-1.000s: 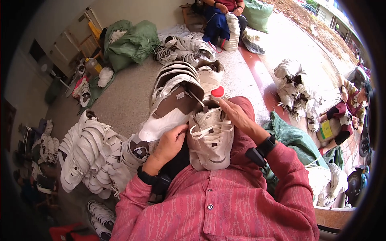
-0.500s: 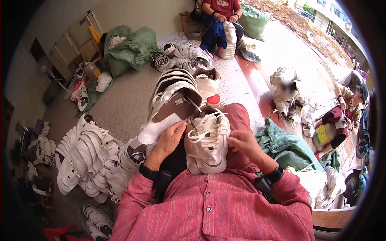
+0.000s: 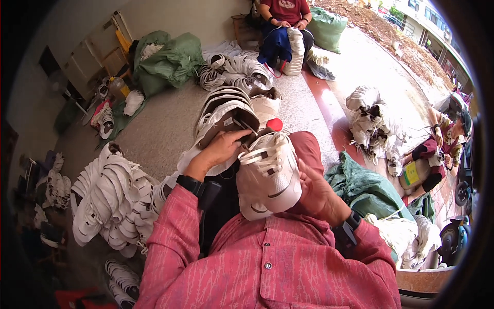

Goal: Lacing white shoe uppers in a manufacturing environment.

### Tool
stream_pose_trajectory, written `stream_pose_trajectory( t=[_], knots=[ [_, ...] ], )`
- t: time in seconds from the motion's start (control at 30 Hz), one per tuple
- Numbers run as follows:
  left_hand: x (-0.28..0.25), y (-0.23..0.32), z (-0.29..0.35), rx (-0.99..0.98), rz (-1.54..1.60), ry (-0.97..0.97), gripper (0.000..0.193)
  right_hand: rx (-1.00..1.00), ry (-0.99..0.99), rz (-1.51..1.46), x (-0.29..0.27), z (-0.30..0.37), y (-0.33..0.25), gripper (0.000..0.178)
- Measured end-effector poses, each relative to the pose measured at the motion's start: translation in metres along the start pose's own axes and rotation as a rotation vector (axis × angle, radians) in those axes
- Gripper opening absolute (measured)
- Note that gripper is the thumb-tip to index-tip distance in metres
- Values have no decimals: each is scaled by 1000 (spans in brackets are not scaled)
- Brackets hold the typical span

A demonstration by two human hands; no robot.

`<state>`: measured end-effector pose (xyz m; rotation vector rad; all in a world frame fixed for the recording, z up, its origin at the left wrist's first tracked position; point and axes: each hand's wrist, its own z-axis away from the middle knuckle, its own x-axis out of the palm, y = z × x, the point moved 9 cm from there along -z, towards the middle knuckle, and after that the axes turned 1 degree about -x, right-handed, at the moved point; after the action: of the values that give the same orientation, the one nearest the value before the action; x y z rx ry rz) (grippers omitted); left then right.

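A white sneaker upper (image 3: 270, 177) with cream laces (image 3: 262, 158) rests over my lap, its toe toward me, with another white upper beneath it. My left hand (image 3: 222, 150) is at the upper's far left side, next to its collar and a nested row of brown-lined uppers (image 3: 225, 109). Its fingers are drawn together; whatever they pinch is hidden. Along the upper's right side lies my right hand (image 3: 321, 191), fingers loosely apart and touching or nearly touching it. Just beyond the collar shows a red round lid (image 3: 275, 124).
Heaps of white uppers lie on the left (image 3: 113, 201) and right (image 3: 368, 116). A green sack (image 3: 365, 183) is by my right knee, above a tub (image 3: 427, 280) of white pieces. One person (image 3: 285, 26) sits ahead, another (image 3: 437, 149) at far right.
My left hand has moved up and right to the collar. The upper has tilted, showing more of its toe. My right hand has opened out and turned along its side.
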<state>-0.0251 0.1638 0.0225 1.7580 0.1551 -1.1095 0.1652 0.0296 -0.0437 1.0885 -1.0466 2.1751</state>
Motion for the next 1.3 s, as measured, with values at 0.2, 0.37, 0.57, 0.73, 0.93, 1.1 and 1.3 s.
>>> stream_pose_trajectory(
  t=[0.2, 0.37, 0.57, 0.73, 0.93, 1.1, 1.3],
  knots=[
    [-6, -13, -19, -60, 301, -8, 45, -41, -164, -147, 30, -42, -2, 49],
    [-1, -17, -22, -246, 530, -88, 62, -404, -122, 603, 66, -34, 2, 20],
    [23, -1, -14, -497, 977, -322, 62, -618, -70, 1417, 124, -47, -6, 32],
    [-22, 5, -9, -380, 790, 40, 56, -660, -88, 1473, 127, -112, -19, 39],
    [-50, 77, 7, -414, -468, 181, 60, -1113, -133, 1938, 167, -121, 13, 24],
    [-53, 43, 9, -304, -757, 288, 23, -675, -303, 1982, 167, -75, 51, 32],
    [-66, 43, 25, -285, -856, 303, 11, -1410, 454, 1745, 122, 23, -66, 40]
  ],
)
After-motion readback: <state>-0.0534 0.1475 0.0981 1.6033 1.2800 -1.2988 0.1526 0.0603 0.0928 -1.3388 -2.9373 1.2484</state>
